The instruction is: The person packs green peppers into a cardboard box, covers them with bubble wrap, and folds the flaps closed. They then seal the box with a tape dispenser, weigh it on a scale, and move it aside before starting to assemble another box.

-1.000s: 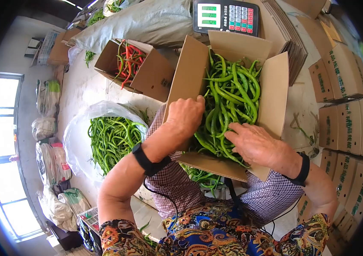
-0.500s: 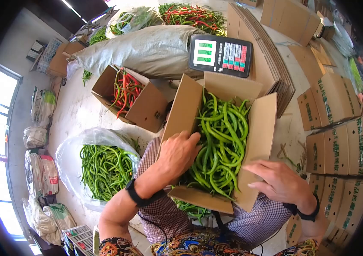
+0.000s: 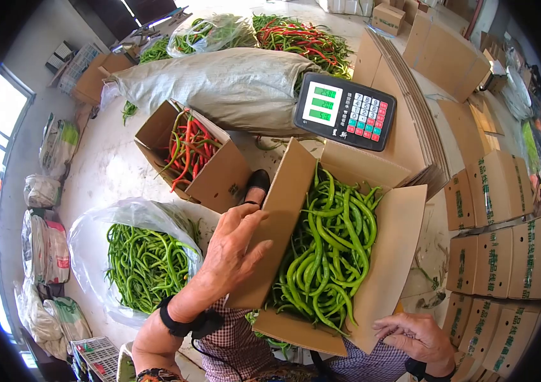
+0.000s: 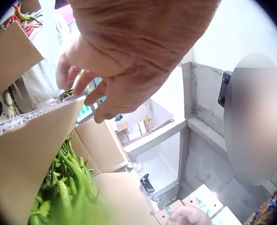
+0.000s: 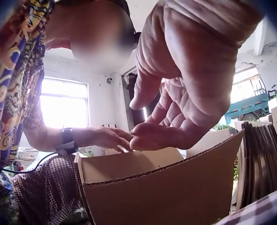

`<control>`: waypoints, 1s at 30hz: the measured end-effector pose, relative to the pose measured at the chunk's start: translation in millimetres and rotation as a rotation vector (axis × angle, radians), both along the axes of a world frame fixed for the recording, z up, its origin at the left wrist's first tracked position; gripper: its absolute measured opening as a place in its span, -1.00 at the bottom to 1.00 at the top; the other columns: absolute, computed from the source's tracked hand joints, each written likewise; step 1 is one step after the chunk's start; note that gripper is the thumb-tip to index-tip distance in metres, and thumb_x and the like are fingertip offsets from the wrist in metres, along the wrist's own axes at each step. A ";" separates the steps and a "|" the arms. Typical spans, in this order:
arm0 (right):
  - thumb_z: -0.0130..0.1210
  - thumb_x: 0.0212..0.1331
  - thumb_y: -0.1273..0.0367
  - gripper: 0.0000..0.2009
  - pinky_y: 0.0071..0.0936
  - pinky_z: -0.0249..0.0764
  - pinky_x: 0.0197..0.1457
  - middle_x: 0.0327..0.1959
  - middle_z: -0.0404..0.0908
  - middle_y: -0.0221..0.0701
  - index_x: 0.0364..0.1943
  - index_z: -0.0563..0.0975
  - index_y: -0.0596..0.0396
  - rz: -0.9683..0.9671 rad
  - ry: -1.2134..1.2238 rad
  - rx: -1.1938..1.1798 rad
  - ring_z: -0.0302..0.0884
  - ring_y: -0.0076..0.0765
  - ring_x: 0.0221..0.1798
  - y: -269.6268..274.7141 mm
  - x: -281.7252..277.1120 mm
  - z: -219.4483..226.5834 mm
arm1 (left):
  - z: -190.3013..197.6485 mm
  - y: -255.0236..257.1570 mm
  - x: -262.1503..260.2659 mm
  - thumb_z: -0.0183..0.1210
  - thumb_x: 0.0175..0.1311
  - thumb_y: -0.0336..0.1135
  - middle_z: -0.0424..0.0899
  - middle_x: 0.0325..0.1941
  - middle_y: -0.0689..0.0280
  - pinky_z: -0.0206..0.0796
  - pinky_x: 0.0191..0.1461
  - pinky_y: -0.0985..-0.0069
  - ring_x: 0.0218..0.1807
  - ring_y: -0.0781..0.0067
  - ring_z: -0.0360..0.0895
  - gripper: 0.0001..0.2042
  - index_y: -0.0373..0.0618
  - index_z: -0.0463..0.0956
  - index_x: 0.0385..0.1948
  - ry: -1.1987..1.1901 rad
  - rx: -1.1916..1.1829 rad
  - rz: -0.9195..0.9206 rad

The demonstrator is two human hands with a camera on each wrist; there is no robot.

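Note:
An open cardboard box [image 3: 258,280] full of long green chili peppers [image 3: 328,248] stands in front of the person, its flaps raised. Over its left flap the left hand [image 3: 229,251] hovers with fingers spread, holding nothing. In the left wrist view this hand [image 4: 124,61] is above the flap's corrugated edge, the peppers [image 4: 66,187] below. Beside the near right corner of the box is the right hand [image 3: 417,337], its fingers loosely bent and nothing between them. In the right wrist view the right hand [image 5: 180,89] is just above a flap edge [image 5: 166,171].
A smaller box [image 3: 219,178] of red peppers [image 3: 191,149] and a clear bag [image 3: 92,235] of green peppers are at left. Beyond the box stand a scale display [image 3: 345,111] and a long grey sack [image 3: 213,83]. Flat cardboard [image 3: 404,102] and stacked boxes [image 3: 496,254] are at right.
The right hand has lifted off the peppers and moved out past the right flap. The left hand has come away from the box's inside to above the left flap. The head view has tilted up.

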State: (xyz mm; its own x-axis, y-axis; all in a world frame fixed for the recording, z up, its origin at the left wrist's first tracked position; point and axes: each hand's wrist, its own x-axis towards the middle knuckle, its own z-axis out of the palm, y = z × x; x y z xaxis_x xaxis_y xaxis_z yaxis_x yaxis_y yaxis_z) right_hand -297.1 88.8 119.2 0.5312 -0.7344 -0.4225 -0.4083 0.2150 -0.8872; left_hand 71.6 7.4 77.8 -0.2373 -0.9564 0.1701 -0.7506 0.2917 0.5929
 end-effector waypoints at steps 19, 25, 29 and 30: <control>0.09 0.32 0.19 -0.66 -0.57 0.46 -0.19 -0.15 0.66 -0.42 0.04 0.54 0.11 -1.234 0.022 0.082 0.58 -0.54 -0.18 183.7 -124.7 -82.3 | 55.1 82.7 -26.7 0.21 0.27 -0.19 0.64 -0.12 0.08 0.37 0.03 0.32 -0.07 0.14 0.56 -0.63 -0.30 0.54 -0.03 -0.029 0.310 -0.318; 0.12 0.25 0.25 -0.71 -0.43 0.60 -0.22 -0.25 0.68 -0.39 -0.03 0.59 0.09 -1.118 -0.027 0.488 0.65 -0.43 -0.22 328.2 -58.4 -200.1 | 52.8 146.0 -70.1 0.29 0.18 -0.32 0.65 -0.20 0.12 0.41 -0.08 0.32 -0.22 0.18 0.58 -0.69 -0.27 0.56 -0.08 -0.023 0.331 -0.623; 0.18 0.17 0.27 -0.68 -0.34 0.61 -0.21 -0.23 0.69 -0.26 -0.04 0.59 0.14 -1.081 0.108 0.327 0.68 -0.34 -0.22 348.9 -22.4 -211.7 | 45.4 174.7 -89.8 0.29 0.11 -0.46 0.65 -0.19 0.09 0.44 -0.03 0.30 -0.13 0.09 0.62 -0.67 -0.24 0.56 -0.05 -0.086 0.417 -0.700; 0.20 0.14 0.27 -0.68 -0.28 0.59 -0.15 -0.21 0.68 -0.21 -0.06 0.59 0.13 -1.069 0.267 0.168 0.67 -0.24 -0.19 350.7 -26.9 -218.4 | 46.5 179.9 -97.1 0.29 0.10 -0.48 0.65 -0.18 0.07 0.45 -0.01 0.29 -0.11 0.05 0.62 -0.66 -0.24 0.55 -0.03 -0.088 0.437 -0.755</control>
